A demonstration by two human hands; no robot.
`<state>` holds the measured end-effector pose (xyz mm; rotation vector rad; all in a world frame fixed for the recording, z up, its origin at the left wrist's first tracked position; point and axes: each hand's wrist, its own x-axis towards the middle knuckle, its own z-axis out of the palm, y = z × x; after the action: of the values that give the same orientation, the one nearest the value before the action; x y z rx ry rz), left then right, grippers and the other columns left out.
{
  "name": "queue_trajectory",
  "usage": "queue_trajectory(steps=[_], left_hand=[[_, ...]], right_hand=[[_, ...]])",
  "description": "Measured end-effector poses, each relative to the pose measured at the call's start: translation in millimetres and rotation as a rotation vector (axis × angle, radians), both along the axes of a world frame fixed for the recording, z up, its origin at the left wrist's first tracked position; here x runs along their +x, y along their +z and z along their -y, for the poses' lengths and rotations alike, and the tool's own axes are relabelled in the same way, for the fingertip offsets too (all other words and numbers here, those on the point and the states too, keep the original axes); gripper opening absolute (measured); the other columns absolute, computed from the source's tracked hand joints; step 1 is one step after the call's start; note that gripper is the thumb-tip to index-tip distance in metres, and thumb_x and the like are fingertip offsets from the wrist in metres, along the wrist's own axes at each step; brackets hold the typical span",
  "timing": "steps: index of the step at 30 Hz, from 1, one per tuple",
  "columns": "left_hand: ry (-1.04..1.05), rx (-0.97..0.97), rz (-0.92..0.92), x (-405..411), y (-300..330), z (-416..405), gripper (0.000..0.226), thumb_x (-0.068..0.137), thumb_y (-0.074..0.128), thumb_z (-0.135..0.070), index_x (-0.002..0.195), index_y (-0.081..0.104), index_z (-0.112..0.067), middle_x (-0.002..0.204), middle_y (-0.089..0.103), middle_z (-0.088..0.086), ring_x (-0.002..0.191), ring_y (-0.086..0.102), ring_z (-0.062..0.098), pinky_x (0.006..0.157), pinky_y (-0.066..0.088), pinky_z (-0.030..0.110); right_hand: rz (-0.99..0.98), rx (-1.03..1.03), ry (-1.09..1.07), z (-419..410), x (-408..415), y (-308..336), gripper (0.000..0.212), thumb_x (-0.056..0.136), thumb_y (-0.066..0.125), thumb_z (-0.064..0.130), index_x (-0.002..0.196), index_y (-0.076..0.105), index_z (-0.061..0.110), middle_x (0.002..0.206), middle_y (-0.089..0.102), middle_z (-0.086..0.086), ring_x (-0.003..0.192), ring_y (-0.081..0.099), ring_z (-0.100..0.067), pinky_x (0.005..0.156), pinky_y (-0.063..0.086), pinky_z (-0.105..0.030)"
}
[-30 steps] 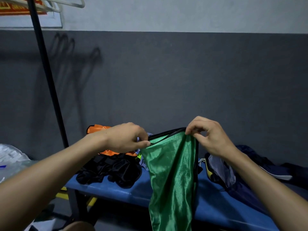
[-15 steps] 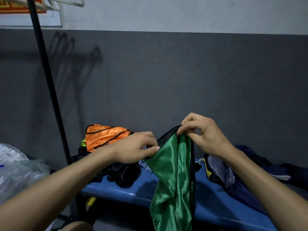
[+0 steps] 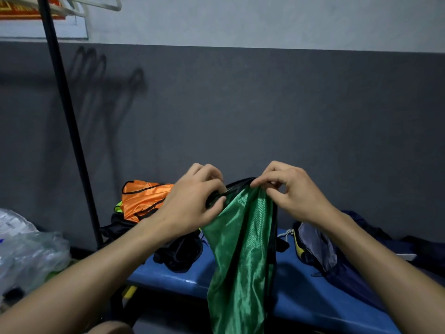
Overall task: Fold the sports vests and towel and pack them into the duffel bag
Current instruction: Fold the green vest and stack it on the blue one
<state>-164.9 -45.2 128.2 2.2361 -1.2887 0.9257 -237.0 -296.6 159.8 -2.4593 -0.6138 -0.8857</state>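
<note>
Both hands hold the green vest (image 3: 240, 256) by its black-trimmed top edge, close together above the blue counter (image 3: 296, 283). The left hand (image 3: 192, 208) pinches one end of that edge, the right hand (image 3: 291, 196) pinches the other, fingers curled on the fabric. The vest hangs straight down from the fingers, long axis vertical, in front of the counter. The bag (image 3: 337, 256) lies on the counter, nearer the right hand, so the fold likely comes first.
</note>
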Motion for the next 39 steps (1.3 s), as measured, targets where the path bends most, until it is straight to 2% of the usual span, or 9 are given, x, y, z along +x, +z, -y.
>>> queue_trajectory(steps=[4, 11, 17, 22, 27, 31, 33, 36, 39], left_hand=[[0.087, 0.088, 0.185, 3, 0, -2, 0.014, 0.088, 0.054, -0.023, 0.094, 0.066, -0.017, 0.093, 0.060, -0.003, 0.089, 0.053, 0.024, 0.072, 0.052, 0.042], [0.181, 0.238, 0.207, 5, -5, -7, 0.014, 0.068, 0.057, -0.020, 0.082, 0.057, -0.016, 0.096, 0.054, -0.001, 0.088, 0.048, 0.026, 0.063, 0.045, 0.042], [0.195, 0.117, 0.126, 0, -5, -6, 0.020, 0.079, 0.054, -0.038, 0.078, 0.045, -0.020, 0.088, 0.046, -0.004, 0.083, 0.040, 0.020, 0.066, 0.045, 0.042], [0.205, 0.038, 0.152, -2, -2, -7, 0.019, 0.086, 0.052, -0.033, 0.081, 0.060, -0.016, 0.092, 0.053, -0.003, 0.085, 0.045, 0.021, 0.064, 0.047, 0.041], [0.039, -0.031, -0.107, 6, 5, -15, 0.021, 0.091, 0.058, -0.026, 0.102, 0.075, -0.022, 0.093, 0.061, -0.012, 0.086, 0.052, 0.012, 0.073, 0.051, 0.035], [-0.145, -0.035, -0.433, 9, 14, -24, 0.019, 0.096, 0.070, -0.019, 0.108, 0.064, -0.033, 0.090, 0.069, -0.013, 0.085, 0.064, 0.010, 0.077, 0.050, 0.029], [-0.160, 0.001, -0.447, 11, 15, -25, 0.021, 0.097, 0.067, -0.014, 0.097, 0.066, -0.035, 0.091, 0.066, -0.011, 0.089, 0.060, 0.013, 0.084, 0.049, 0.034], [-0.117, 0.057, -0.449, 11, 12, -20, 0.033, 0.098, 0.059, -0.008, 0.096, 0.073, -0.038, 0.092, 0.059, -0.013, 0.093, 0.053, 0.008, 0.082, 0.042, 0.024], [-0.077, 0.030, -0.441, 7, 10, -13, 0.027, 0.097, 0.056, -0.010, 0.099, 0.068, -0.034, 0.092, 0.061, -0.008, 0.091, 0.054, 0.008, 0.082, 0.045, 0.030]], right_hand=[[-0.021, 0.014, -0.002, 2, 0, -2, 0.037, 0.087, 0.063, -0.005, 0.096, 0.081, 0.027, 0.087, 0.062, 0.011, 0.072, 0.062, -0.022, 0.067, 0.052, -0.047], [-0.027, 0.017, 0.016, -2, 2, 0, 0.036, 0.088, 0.063, -0.004, 0.096, 0.081, 0.026, 0.086, 0.061, 0.012, 0.071, 0.061, -0.023, 0.067, 0.052, -0.048], [-0.036, 0.004, 0.010, -5, 2, 0, 0.034, 0.090, 0.064, -0.003, 0.099, 0.081, 0.026, 0.085, 0.061, 0.012, 0.072, 0.062, -0.022, 0.068, 0.052, -0.048], [-0.052, -0.015, -0.007, -4, 3, 0, 0.034, 0.090, 0.064, -0.002, 0.100, 0.081, 0.026, 0.084, 0.060, 0.012, 0.072, 0.062, -0.020, 0.070, 0.052, -0.047], [-0.064, -0.021, -0.037, -1, 2, 2, 0.033, 0.090, 0.064, -0.003, 0.099, 0.082, 0.024, 0.083, 0.059, 0.013, 0.069, 0.059, -0.016, 0.069, 0.050, -0.039], [-0.064, -0.027, -0.052, 2, 2, 5, 0.033, 0.090, 0.065, -0.004, 0.099, 0.082, 0.023, 0.083, 0.060, 0.012, 0.069, 0.059, -0.016, 0.068, 0.049, -0.034], [-0.062, -0.033, -0.051, 1, 1, 7, 0.033, 0.090, 0.065, -0.004, 0.099, 0.082, 0.023, 0.083, 0.060, 0.012, 0.069, 0.058, -0.016, 0.066, 0.048, -0.028], [-0.054, -0.045, -0.037, 0, -1, 10, 0.033, 0.090, 0.065, -0.005, 0.098, 0.082, 0.023, 0.083, 0.060, 0.013, 0.069, 0.058, -0.017, 0.064, 0.045, -0.020], [-0.051, -0.055, -0.021, -2, -3, 13, 0.034, 0.090, 0.065, -0.005, 0.099, 0.081, 0.024, 0.086, 0.062, 0.012, 0.071, 0.060, -0.017, 0.066, 0.049, -0.029]])
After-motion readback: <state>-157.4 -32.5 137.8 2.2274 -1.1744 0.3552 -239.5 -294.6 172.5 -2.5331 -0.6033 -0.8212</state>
